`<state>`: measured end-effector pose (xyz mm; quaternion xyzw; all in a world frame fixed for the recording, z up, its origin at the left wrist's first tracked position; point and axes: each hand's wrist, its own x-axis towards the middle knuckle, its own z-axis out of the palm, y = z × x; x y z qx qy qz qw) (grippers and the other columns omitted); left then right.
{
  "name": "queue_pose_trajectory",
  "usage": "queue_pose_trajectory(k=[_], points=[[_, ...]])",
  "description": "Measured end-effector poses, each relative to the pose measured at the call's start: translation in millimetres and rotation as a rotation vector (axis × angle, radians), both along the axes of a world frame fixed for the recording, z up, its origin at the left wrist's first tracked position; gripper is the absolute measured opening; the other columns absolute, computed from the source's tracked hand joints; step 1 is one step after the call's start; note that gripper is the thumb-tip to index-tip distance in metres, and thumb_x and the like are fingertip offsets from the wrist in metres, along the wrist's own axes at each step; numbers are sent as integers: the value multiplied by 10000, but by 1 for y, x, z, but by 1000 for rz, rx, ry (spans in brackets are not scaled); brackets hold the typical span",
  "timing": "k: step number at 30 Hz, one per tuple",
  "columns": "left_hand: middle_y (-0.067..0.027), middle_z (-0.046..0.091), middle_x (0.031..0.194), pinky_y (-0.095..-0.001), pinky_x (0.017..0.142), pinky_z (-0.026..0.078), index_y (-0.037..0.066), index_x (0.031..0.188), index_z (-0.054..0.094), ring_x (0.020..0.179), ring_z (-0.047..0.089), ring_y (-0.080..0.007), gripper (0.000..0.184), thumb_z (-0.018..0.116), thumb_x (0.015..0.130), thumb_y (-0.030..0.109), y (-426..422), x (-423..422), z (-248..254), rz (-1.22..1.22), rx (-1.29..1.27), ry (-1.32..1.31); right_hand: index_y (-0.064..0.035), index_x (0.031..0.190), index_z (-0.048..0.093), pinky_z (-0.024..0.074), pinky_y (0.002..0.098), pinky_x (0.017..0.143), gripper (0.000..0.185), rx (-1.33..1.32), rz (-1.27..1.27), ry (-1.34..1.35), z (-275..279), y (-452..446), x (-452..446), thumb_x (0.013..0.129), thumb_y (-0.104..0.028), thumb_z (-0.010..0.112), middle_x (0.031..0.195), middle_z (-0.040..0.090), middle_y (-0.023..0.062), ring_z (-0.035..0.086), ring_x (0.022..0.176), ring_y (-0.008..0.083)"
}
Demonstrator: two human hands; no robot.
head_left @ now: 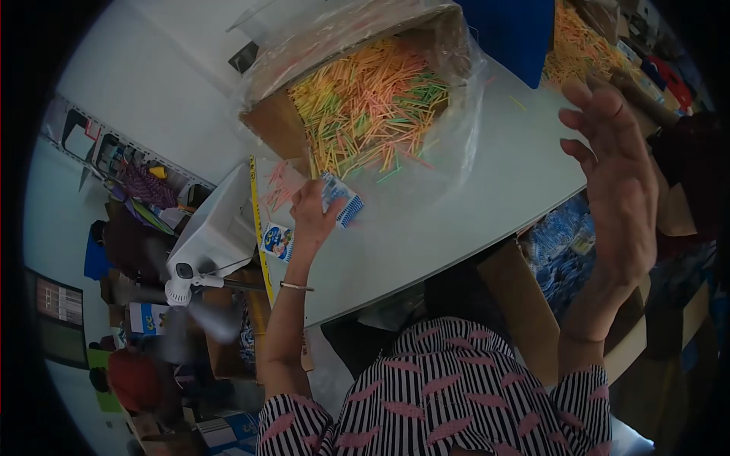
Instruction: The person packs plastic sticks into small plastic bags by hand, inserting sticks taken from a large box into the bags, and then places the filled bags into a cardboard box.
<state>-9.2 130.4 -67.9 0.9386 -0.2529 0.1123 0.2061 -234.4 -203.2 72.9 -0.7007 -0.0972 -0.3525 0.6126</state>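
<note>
My left hand is closed on a small blue-and-white packet over the table. Just beside my left wrist lies a second small packet, blue and white with a printed picture. Several loose pink sticks are scattered on the table behind that hand. Raised at the right, close to the camera, my right hand is empty, with its fingers apart. Thin coloured sticks, yellow, orange, pink and green, fill a plastic-lined cardboard box ahead of me.
The pale table has a yellow measuring strip along its left end. A white fan stands beside it. Below the right edge, a carton holds blue plastic packets. A blue panel and more sticks are farther right.
</note>
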Motion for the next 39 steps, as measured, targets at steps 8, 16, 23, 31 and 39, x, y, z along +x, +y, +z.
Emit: queue_pose_trajectory(k=[8, 16, 23, 31, 39], points=[[-151, 551, 973, -500, 765, 408, 17, 967, 536, 960, 497, -374, 428, 696, 714, 323, 35, 60, -58, 202, -49, 97, -26, 1391, 219, 335, 362, 981, 1030, -96, 587, -66, 49, 51, 20, 682, -644, 640, 1415, 259, 238, 367, 1261, 280], [-140, 581, 778, -336, 638, 417, 7, 901, 579, 694, 542, -285, 193, 656, 753, 104, 36, 32, -28, 139, -408, -192, 8, 1203, 468, 350, 353, 936, 551, -74, 266, 295, -40, 116, 98, 762, -233, 692, 1204, 504, 137, 432, 1139, 256], [15, 544, 776, -215, 601, 377, 8, 905, 595, 698, 458, -47, 147, 648, 820, 116, 15, -30, 14, -124, -996, 542, -3, 1032, 584, 442, 347, 772, 343, -409, 119, 211, -132, 164, 181, 754, -178, 683, 921, 603, 133, 573, 886, 231], [-8, 580, 818, -217, 688, 420, -4, 974, 586, 759, 511, -77, 172, 621, 829, 83, 12, -27, 34, -181, -619, 311, 12, 798, 614, 446, 304, 571, 107, -257, 450, 325, -144, 147, 181, 754, -77, 654, 649, 593, 116, 570, 598, 170], [-155, 548, 683, -328, 551, 411, -19, 840, 591, 574, 503, -248, 133, 649, 779, 84, -16, -21, 26, -244, -373, 225, 33, 793, 612, 404, 315, 546, 123, -226, 337, 304, -152, 130, 161, 798, -91, 617, 609, 545, 117, 502, 552, 168]])
